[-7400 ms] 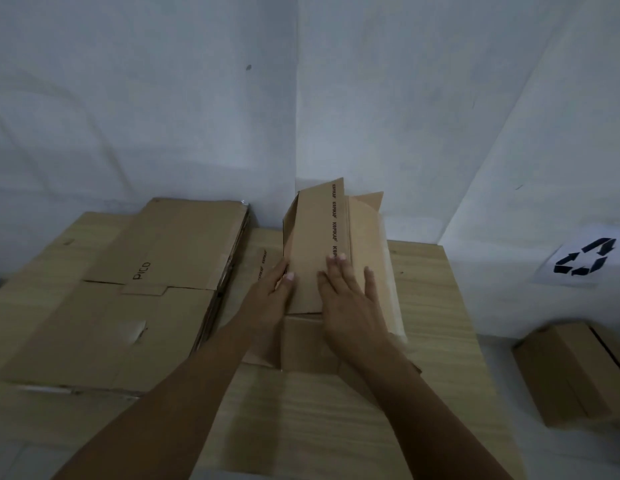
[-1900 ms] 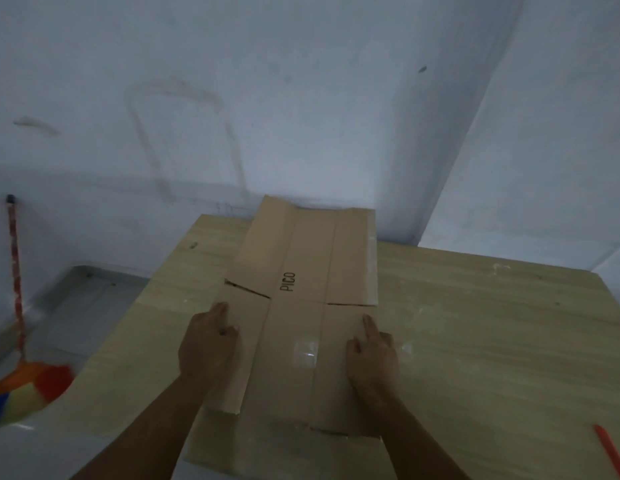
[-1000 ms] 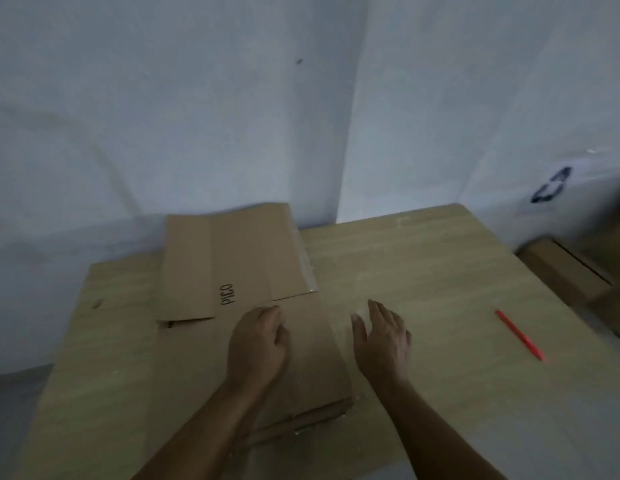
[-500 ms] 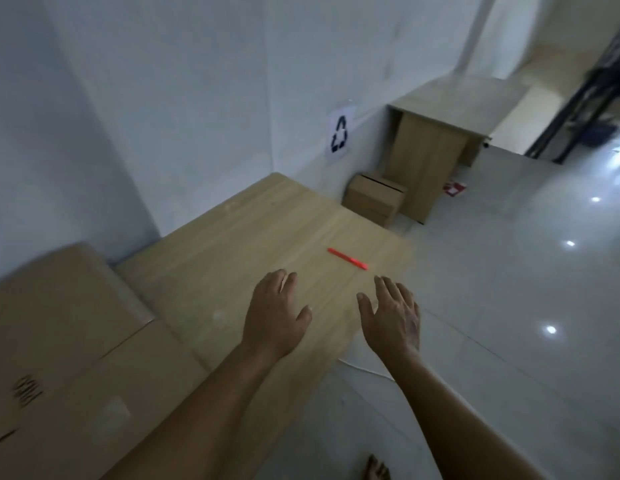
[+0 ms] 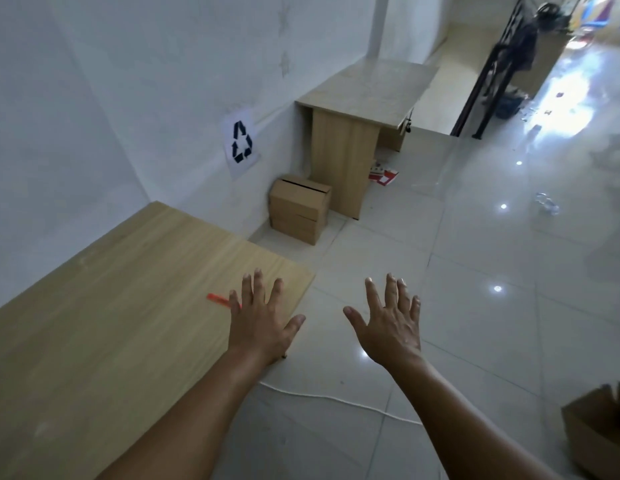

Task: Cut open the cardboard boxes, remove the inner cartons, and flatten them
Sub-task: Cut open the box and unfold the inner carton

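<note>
We stand in a white-walled room with a glossy pale tile floor (image 5: 474, 254), beside a light wood-grain table (image 5: 111, 323) that fills the lower left of the frame. Nearest us, at the lower right edge, sits the corner of an opened brown cardboard box (image 5: 599, 434) on the tiles. A thin white cord (image 5: 336, 400) trails across the floor below our arms. Both our hands reach forward with fingers spread wide, holding nothing: the left hand (image 5: 261, 322) hovers over the table's right end, the right hand (image 5: 391, 327) over bare floor at centre frame. Just left of the left hand lies a slim red cutter (image 5: 216, 299) on the tabletop, partly hidden by the fingers, probably kept within reach for slitting tape. Further off, at centre, a closed brown cardboard box (image 5: 299, 209) stands on the floor against the wall, under a white paper sheet with a black recycling symbol (image 5: 242, 143) and beside a second wooden desk (image 5: 357, 109). We judge it is the next box to fetch, hence the empty hands.
</note>
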{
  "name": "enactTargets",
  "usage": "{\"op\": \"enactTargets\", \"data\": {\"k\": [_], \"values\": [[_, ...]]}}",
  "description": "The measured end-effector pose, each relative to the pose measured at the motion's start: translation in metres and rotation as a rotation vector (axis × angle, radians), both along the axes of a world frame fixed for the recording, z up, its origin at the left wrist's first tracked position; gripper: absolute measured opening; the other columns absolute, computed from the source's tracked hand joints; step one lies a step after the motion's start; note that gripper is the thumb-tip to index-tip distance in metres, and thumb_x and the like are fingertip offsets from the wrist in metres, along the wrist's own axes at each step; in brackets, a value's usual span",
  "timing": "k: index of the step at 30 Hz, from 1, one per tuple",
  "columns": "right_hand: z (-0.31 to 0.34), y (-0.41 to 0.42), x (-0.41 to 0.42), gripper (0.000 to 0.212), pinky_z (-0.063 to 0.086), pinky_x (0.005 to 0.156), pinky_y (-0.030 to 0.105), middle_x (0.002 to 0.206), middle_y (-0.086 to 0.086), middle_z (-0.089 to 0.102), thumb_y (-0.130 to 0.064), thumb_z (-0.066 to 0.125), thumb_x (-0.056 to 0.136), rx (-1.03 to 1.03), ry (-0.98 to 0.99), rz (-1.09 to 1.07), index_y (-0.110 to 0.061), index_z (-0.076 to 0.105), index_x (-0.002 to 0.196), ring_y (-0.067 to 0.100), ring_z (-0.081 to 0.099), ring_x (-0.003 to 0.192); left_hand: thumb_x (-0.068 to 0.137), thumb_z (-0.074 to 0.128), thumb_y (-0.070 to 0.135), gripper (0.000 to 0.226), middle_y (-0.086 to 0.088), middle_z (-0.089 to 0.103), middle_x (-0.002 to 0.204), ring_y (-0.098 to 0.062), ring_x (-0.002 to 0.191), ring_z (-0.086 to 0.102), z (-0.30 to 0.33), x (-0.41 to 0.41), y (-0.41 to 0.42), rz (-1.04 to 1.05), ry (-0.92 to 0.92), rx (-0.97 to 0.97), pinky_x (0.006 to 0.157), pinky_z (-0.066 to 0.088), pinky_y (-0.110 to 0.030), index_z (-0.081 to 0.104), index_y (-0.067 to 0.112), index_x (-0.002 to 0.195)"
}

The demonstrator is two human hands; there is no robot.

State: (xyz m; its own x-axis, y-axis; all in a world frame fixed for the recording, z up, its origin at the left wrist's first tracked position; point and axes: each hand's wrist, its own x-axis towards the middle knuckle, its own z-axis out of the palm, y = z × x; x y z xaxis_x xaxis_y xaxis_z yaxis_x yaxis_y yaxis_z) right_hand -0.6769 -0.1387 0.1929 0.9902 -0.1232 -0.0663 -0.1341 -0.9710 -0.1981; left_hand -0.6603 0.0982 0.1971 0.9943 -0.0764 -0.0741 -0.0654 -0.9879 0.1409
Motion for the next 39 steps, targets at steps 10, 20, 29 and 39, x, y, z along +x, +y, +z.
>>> {"op": "enactTargets", "data": {"k": [10, 20, 29, 39], "values": [[-0.012, -0.113, 0.124, 0.082, -0.007, 0.122, 0.054, 0.167, 0.012, -0.010, -0.076, 0.015, 0.093, 0.006, 0.030, -0.014, -0.030, 0.004, 0.160, 0.030, -0.016, 0.152, 0.090, 0.025, 0.076, 0.088, -0.014, -0.008, 0.166, -0.031, 0.153, -0.011, -0.006, 0.130, -0.108, -0.027, -0.023, -0.062, 0.123, 0.002, -0.054, 0.009, 0.024, 0.159], [-0.011, -0.197, 0.280, 0.082, -0.003, 0.123, 0.053, 0.167, 0.009, -0.005, -0.076, 0.016, 0.093, -0.022, 0.061, -0.051, -0.030, 0.003, 0.159, 0.028, -0.011, 0.153, 0.096, 0.041, 0.061, 0.078, -0.014, 0.001, 0.166, -0.032, 0.153, -0.005, -0.026, 0.301, -0.191, -0.102, -0.013, -0.152, 0.123, 0.010, -0.053, 0.016, 0.022, 0.158], [-0.015, -0.260, 0.418, 0.081, -0.001, 0.123, 0.052, 0.168, 0.009, -0.002, -0.076, 0.017, 0.092, -0.019, 0.080, -0.039, -0.031, 0.005, 0.159, 0.027, -0.009, 0.154, 0.096, 0.042, 0.060, 0.078, -0.013, 0.003, 0.166, -0.030, 0.153, -0.004, -0.036, 0.439, -0.250, -0.083, 0.002, -0.187, 0.123, 0.011, -0.052, 0.017, 0.021, 0.158], [-0.027, -0.367, 0.587, 0.082, 0.002, 0.124, 0.052, 0.167, 0.009, -0.001, -0.077, 0.017, 0.093, -0.084, 0.128, 0.162, -0.031, 0.004, 0.159, 0.029, -0.005, 0.154, 0.096, 0.042, 0.060, 0.077, -0.013, 0.009, 0.166, -0.031, 0.153, 0.001, -0.060, 0.566, -0.339, 0.098, -0.003, -0.191, 0.123, 0.013, -0.051, 0.022, 0.020, 0.158]]}}
